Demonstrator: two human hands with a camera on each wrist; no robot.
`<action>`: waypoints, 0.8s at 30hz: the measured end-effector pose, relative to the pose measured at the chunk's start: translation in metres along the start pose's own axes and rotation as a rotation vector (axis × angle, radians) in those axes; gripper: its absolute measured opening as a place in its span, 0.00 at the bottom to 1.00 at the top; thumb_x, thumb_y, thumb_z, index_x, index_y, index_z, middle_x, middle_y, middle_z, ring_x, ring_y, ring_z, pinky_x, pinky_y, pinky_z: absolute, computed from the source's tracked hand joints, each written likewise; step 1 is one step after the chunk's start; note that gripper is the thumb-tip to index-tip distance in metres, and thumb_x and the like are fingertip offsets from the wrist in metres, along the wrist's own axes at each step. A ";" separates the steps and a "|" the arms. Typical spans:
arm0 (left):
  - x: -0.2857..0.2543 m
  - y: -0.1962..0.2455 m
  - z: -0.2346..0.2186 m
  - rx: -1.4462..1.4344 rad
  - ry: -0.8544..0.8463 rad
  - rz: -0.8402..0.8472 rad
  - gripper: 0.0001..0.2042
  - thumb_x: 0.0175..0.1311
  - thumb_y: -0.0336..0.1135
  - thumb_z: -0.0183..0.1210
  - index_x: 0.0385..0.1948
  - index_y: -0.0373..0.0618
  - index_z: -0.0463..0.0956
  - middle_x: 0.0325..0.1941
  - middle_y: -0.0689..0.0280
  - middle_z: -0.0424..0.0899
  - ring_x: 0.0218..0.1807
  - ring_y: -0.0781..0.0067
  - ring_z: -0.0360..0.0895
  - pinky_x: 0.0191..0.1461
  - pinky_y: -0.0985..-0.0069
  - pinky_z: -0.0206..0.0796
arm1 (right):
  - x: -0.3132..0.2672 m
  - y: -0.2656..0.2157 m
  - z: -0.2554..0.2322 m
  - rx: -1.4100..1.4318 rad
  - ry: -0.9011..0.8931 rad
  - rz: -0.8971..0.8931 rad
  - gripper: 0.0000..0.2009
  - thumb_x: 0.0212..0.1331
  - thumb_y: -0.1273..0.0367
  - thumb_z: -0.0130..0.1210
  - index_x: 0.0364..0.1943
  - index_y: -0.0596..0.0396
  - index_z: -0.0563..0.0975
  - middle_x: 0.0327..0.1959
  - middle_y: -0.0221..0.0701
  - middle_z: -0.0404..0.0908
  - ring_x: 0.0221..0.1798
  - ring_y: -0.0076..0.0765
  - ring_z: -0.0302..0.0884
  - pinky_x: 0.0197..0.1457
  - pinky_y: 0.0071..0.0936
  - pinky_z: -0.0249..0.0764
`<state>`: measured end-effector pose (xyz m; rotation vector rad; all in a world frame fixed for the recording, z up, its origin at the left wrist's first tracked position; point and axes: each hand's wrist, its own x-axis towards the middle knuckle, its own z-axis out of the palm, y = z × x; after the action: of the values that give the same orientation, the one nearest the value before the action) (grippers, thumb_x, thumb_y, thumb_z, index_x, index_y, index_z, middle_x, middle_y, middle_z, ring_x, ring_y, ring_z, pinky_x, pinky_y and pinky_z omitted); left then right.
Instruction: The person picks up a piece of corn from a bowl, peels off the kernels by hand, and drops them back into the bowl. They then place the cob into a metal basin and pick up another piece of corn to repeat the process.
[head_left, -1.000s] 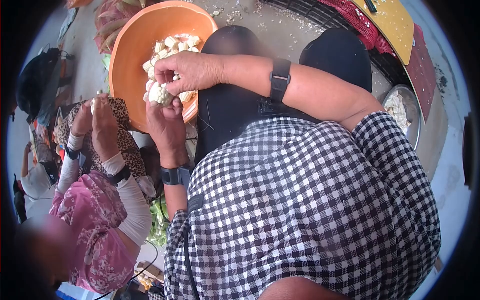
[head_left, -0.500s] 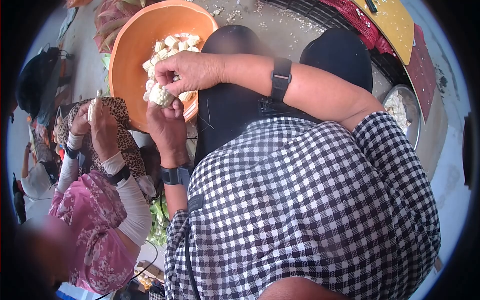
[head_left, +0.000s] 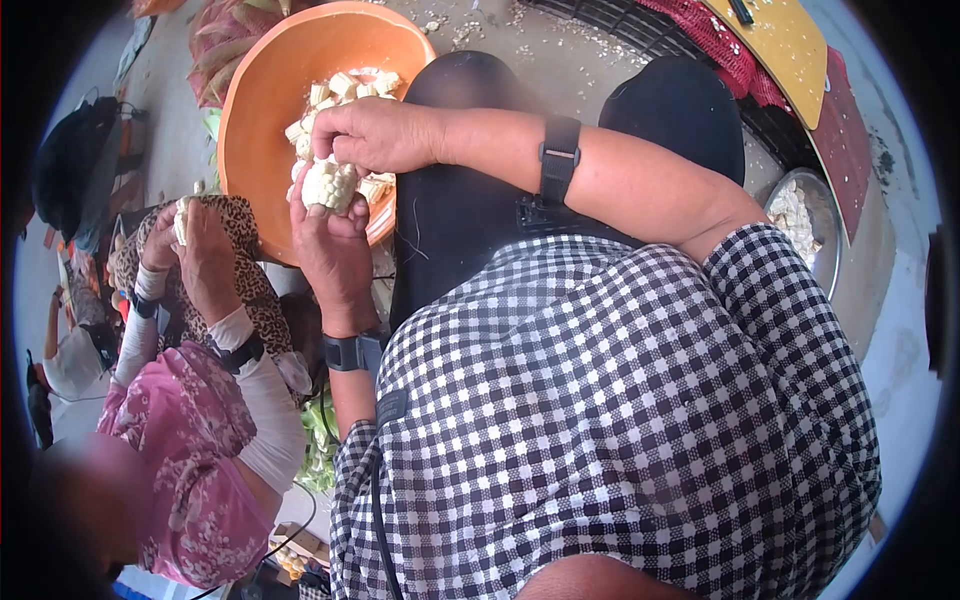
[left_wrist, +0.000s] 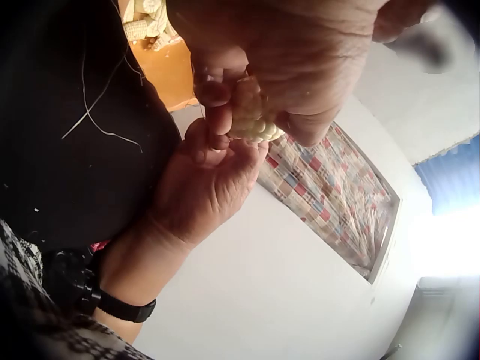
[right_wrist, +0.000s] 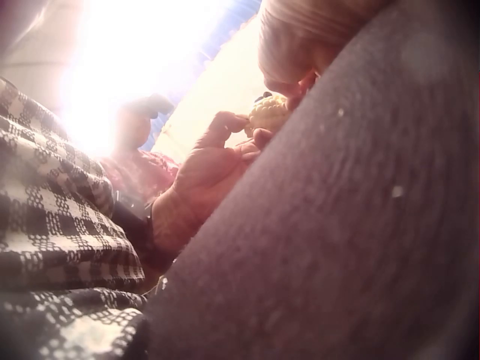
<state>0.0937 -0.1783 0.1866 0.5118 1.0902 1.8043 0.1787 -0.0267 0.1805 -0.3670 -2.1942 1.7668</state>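
Note:
A short piece of corn cob (head_left: pixel 329 187) with pale, plump kernels sits in my left hand (head_left: pixel 333 255), gripped between thumb and fingers. My right hand (head_left: pixel 385 135) reaches across from the other side, its curled fingers at the upper end of the cob. In the left wrist view, the kernels (left_wrist: pixel 255 129) show between both hands, and the right fingertips meet the cob. From the right wrist, the cob (right_wrist: pixel 268 114) appears with the left thumb against its side. Below the hands stands an orange basin (head_left: pixel 255 120) holding several pale cob pieces (head_left: pixel 345 85).
On the left another person in a pink floral top (head_left: pixel 190 440) holds a pale cob piece (head_left: pixel 181 220). A metal bowl (head_left: pixel 825 215) of pale bits stands at the right. Beyond my knees lie a black crate (head_left: pixel 640 35), red netting (head_left: pixel 710 45) and a yellow board (head_left: pixel 785 55).
My right hand has shifted slightly up off the cob's near side, and its thumb has drawn back. More of the kernels show now. The other person's hands have parted a little around their piece.

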 end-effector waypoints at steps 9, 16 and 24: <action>-0.001 -0.001 0.000 0.057 -0.020 0.059 0.23 0.64 0.35 0.49 0.59 0.39 0.60 0.52 0.60 0.71 0.50 0.71 0.72 0.46 0.78 0.66 | 0.001 -0.006 -0.005 0.188 -0.144 0.193 0.15 0.62 0.56 0.48 0.41 0.53 0.74 0.30 0.25 0.74 0.32 0.20 0.69 0.34 0.20 0.69; -0.003 -0.003 0.003 0.301 -0.012 0.172 0.21 0.61 0.24 0.53 0.57 0.38 0.63 0.48 0.62 0.73 0.44 0.73 0.73 0.43 0.77 0.65 | 0.004 0.000 -0.008 0.354 -0.276 0.296 0.14 0.62 0.56 0.49 0.39 0.52 0.73 0.30 0.22 0.71 0.31 0.19 0.65 0.33 0.18 0.65; 0.004 0.001 -0.002 0.634 -0.079 0.233 0.20 0.59 0.23 0.56 0.54 0.38 0.65 0.46 0.64 0.74 0.41 0.78 0.73 0.42 0.80 0.65 | 0.010 0.002 -0.010 0.343 -0.309 0.326 0.10 0.60 0.63 0.48 0.37 0.55 0.72 0.27 0.24 0.71 0.29 0.19 0.64 0.30 0.18 0.63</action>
<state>0.0900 -0.1754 0.1856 1.1138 1.6009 1.5869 0.1735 -0.0136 0.1812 -0.4093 -2.0499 2.4772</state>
